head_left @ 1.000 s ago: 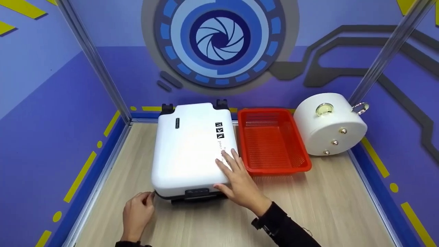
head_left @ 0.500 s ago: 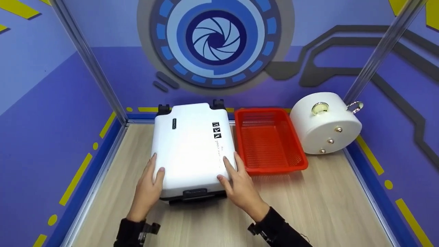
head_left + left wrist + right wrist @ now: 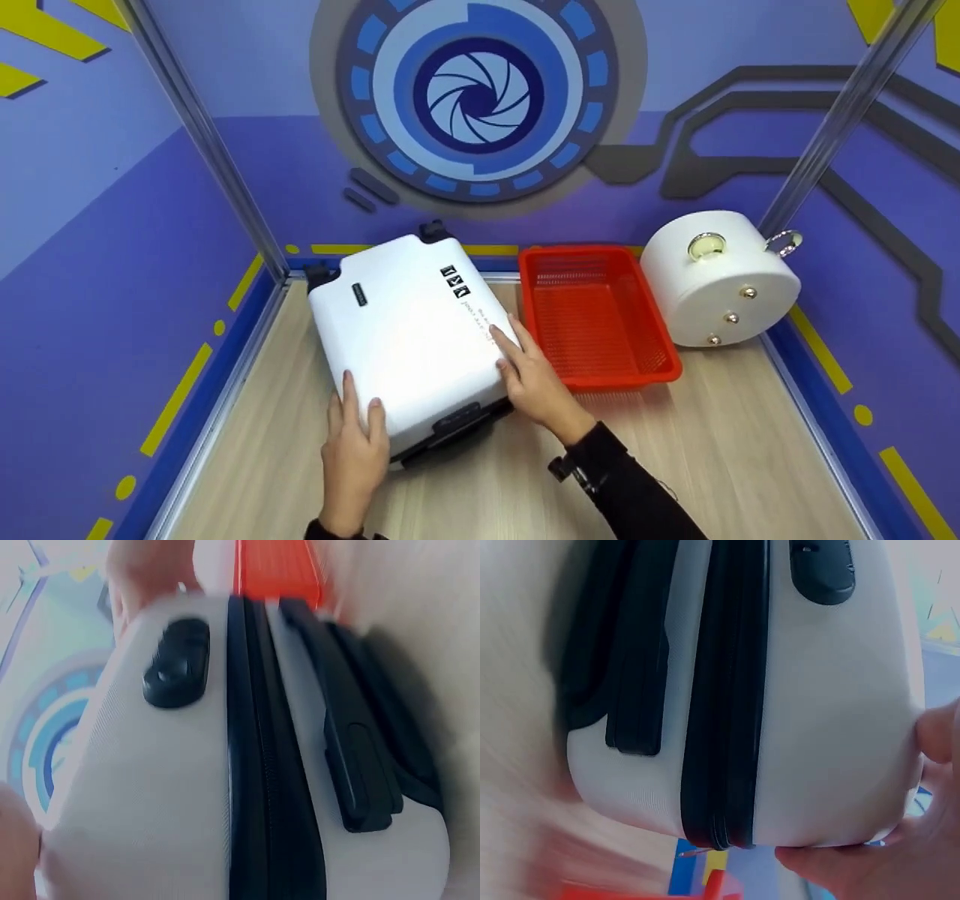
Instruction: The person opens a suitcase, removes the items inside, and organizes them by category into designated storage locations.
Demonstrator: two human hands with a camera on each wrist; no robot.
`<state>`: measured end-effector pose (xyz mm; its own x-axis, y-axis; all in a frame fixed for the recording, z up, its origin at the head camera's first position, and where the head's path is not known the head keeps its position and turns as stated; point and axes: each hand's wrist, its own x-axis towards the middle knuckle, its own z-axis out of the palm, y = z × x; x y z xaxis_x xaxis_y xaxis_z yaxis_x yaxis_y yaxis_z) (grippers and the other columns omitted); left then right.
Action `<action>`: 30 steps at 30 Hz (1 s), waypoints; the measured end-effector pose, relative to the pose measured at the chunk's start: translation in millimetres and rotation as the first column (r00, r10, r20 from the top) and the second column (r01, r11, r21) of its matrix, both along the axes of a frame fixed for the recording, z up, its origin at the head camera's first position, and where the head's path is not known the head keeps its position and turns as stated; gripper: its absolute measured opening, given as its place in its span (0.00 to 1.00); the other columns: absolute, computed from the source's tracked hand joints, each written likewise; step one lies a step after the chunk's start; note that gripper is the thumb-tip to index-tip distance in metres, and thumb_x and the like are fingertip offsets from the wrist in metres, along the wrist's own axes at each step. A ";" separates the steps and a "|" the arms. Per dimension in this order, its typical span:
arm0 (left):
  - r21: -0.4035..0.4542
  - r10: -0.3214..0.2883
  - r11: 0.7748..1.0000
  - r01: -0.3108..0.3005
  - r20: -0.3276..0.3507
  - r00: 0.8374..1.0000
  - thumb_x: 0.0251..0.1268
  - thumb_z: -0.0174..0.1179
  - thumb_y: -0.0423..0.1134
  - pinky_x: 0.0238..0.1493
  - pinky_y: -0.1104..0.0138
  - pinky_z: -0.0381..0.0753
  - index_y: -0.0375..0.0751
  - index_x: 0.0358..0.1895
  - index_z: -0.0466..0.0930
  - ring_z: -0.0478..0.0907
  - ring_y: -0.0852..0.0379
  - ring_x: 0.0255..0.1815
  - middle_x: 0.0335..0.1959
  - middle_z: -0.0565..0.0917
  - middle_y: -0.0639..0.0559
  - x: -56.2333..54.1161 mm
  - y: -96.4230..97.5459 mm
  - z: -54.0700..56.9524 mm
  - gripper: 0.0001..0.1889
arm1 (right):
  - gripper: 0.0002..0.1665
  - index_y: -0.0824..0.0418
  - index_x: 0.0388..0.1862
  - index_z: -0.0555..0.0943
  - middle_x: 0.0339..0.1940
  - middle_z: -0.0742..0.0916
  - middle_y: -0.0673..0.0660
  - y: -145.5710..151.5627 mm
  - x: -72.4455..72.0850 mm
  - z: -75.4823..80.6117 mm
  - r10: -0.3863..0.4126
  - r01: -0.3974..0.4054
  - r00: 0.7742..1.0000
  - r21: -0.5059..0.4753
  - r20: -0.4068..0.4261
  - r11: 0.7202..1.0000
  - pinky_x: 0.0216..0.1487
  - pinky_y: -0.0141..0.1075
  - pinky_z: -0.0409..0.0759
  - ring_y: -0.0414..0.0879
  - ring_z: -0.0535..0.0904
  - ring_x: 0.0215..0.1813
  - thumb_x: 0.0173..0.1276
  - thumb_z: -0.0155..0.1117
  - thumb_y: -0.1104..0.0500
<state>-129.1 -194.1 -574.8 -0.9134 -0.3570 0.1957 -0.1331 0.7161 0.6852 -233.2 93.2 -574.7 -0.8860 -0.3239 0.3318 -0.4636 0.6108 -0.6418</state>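
Observation:
A white hard-shell suitcase (image 3: 401,330) lies flat on the table, turned at an angle, its black wheels toward the back wall. My left hand (image 3: 355,450) rests on its front left corner, fingers extended along the side and thumb on the shell. On the right edge my right hand (image 3: 540,382) presses with extended fingers. In the left wrist view the end of the suitcase shows a black carry handle (image 3: 360,772), a lock (image 3: 178,664) and a zipper band (image 3: 262,765). The right wrist view shows right-hand fingers (image 3: 817,862) against the suitcase side.
A red plastic basket (image 3: 671,371) stands right of the suitcase, close to my right hand. Beyond it, a white round drum-shaped bag (image 3: 720,281) with ring handles sits in the back right corner. Printed blue panels (image 3: 480,217) enclose the wooden-look table (image 3: 637,465) on the sides and back.
My left hand has moved from the front corner onto the suitcase side. The suitcase has turned counterclockwise, its wheel end swinging left. My right hand has stayed on its right edge.

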 end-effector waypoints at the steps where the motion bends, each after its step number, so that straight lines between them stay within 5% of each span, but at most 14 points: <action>1: -0.017 0.005 1.000 -0.005 0.004 1.000 0.90 0.49 0.53 0.54 0.29 0.83 0.43 0.91 0.51 0.83 0.16 0.58 0.81 0.65 0.18 2.0 2.5 0.9 0.38 | 0.33 0.52 0.88 0.69 0.92 0.62 0.66 -2.1 0.1 1.3 -0.030 0.031 0.999 0.022 -0.014 0.999 0.85 0.65 0.68 0.68 0.66 0.88 0.87 0.58 0.56; 5: -0.019 -0.012 1.000 0.013 0.049 0.999 0.84 0.58 0.56 0.48 0.33 0.83 0.48 0.88 0.59 0.85 0.23 0.49 0.74 0.70 0.24 1.3 -10.7 10.3 0.38 | 0.31 0.53 0.86 0.72 0.91 0.63 0.68 -17.2 17.1 7.9 -0.169 0.174 0.984 0.096 -0.061 0.980 0.84 0.67 0.67 0.73 0.62 0.88 0.88 0.56 0.52; 7: 0.030 -0.062 0.998 0.061 0.062 0.996 0.82 0.61 0.57 0.53 0.31 0.82 0.50 0.86 0.62 0.83 0.22 0.56 0.76 0.69 0.27 -9.0 -30.7 17.3 0.37 | 0.33 0.54 0.85 0.73 0.92 0.62 0.69 -27.3 30.6 11.8 -0.210 0.217 0.975 0.106 -0.074 0.970 0.83 0.69 0.68 0.75 0.60 0.89 0.86 0.58 0.47; 9: 0.092 -0.132 0.987 0.128 0.044 0.990 0.83 0.61 0.56 0.64 0.28 0.78 0.50 0.86 0.62 0.77 0.20 0.69 0.81 0.63 0.27 -30.1 -55.7 21.7 0.37 | 0.37 0.53 0.85 0.73 0.93 0.59 0.69 -38.2 43.7 16.2 -0.223 0.229 0.972 0.110 -0.071 0.967 0.82 0.71 0.68 0.77 0.56 0.90 0.84 0.61 0.41; 12: 0.186 -0.244 0.955 0.231 0.049 0.969 0.86 0.56 0.59 0.83 0.27 0.59 0.53 0.92 0.49 0.51 0.22 0.89 0.92 0.42 0.28 -69.7 -89.9 24.0 0.42 | 0.43 0.52 0.87 0.70 0.94 0.55 0.69 -53.9 58.1 20.3 -0.208 0.210 0.978 0.131 -0.026 0.969 0.83 0.73 0.64 0.79 0.48 0.91 0.83 0.60 0.32; 15: 0.243 -0.313 0.927 0.284 0.090 0.946 0.87 0.53 0.62 0.89 0.30 0.40 0.56 0.94 0.34 0.27 0.29 0.94 0.93 0.23 0.37 -94.8 -102.2 21.7 0.48 | 0.48 0.51 0.88 0.68 0.94 0.50 0.70 -65.2 67.2 16.1 -0.200 0.194 0.979 0.159 0.024 0.968 0.83 0.75 0.62 0.80 0.40 0.92 0.82 0.54 0.25; 22: 0.234 -0.281 0.940 0.246 0.126 0.952 0.87 0.55 0.57 0.88 0.27 0.40 0.55 0.93 0.41 0.23 0.28 0.93 0.89 0.13 0.41 -92.8 -87.6 15.8 0.44 | 0.54 0.56 0.90 0.64 0.94 0.46 0.71 -71.4 66.6 2.2 -0.182 0.171 0.982 0.189 0.040 0.967 0.82 0.74 0.64 0.81 0.35 0.91 0.82 0.47 0.21; 30: 0.184 -0.196 0.966 0.184 0.050 0.979 0.91 0.48 0.54 0.86 0.28 0.53 0.55 0.94 0.39 0.29 0.28 0.93 0.91 0.17 0.38 -77.1 -52.9 8.1 0.40 | 0.55 0.60 0.91 0.61 0.94 0.46 0.73 -51.3 26.0 0.9 -0.146 0.145 0.989 0.203 -0.013 0.968 0.87 0.71 0.59 0.80 0.33 0.92 0.83 0.49 0.23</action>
